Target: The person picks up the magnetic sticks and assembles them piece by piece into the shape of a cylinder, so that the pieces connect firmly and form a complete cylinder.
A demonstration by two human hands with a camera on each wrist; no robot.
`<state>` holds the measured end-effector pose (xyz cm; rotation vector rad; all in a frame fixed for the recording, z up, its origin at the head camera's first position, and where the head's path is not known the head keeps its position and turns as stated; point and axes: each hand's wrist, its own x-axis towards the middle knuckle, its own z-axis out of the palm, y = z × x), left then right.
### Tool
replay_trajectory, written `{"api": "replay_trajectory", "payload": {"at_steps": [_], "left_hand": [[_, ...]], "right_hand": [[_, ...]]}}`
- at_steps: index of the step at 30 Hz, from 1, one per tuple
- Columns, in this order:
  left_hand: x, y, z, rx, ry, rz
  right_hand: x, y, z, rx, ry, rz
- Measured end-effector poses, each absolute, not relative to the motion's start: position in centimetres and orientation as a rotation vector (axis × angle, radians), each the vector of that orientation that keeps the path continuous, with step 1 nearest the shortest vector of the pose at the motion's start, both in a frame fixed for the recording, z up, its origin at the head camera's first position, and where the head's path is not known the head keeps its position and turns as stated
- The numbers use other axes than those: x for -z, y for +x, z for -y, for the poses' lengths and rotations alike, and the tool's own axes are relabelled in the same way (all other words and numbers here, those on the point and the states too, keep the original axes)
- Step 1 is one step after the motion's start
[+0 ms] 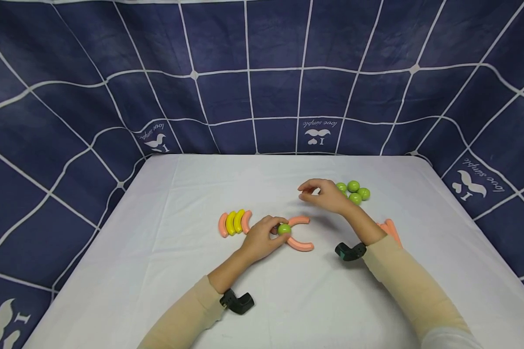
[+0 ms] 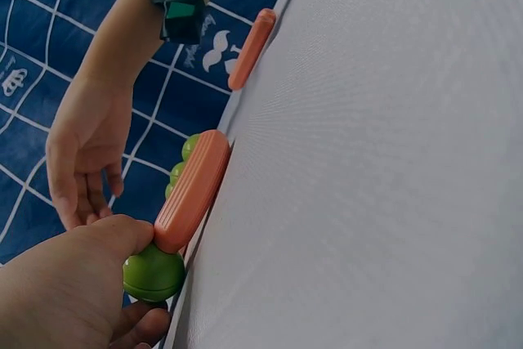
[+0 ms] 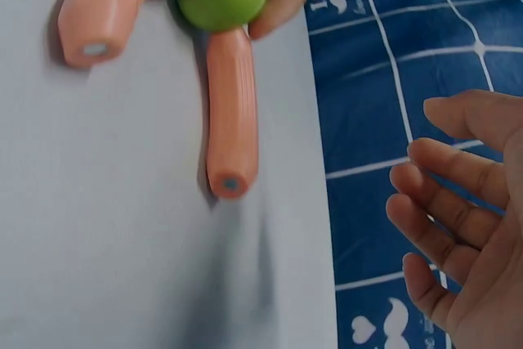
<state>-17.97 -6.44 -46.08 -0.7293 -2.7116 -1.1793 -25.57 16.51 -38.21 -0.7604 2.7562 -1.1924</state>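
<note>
My left hand [image 1: 262,239] pinches a glossy green ball [image 1: 284,229] between thumb and fingers. Two curved salmon-pink rods meet the ball: the upper rod [image 1: 299,220] and the lower rod [image 1: 300,245] spread rightward from it like an open claw. In the right wrist view, a small grey disc shows in the free end of each rod [image 3: 233,112]. Above the table, up and right of the rods, hovers my right hand [image 1: 325,195]. It holds nothing, and its fingers are loosely bent, with the thumb apart from them.
Left of my left hand, two yellow curved rods [image 1: 234,223] lie between two pink ones [image 1: 223,225]. Several green balls [image 1: 353,186] cluster behind my right hand. More pink rods [image 1: 392,230] sit partly hidden by the right forearm. Dark blue cloth [image 1: 275,92] surrounds the white table [image 1: 192,179].
</note>
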Motion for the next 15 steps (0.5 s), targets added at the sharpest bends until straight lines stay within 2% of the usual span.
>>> {"api": "replay_trajectory", "payload": {"at_steps": [15], "left_hand": [[46.0,-17.9,6.5,1.217,-0.713,2.738]], "right_hand": [[38.0,-25.3,-22.4,1.251,-0.481,-2.834]]}}
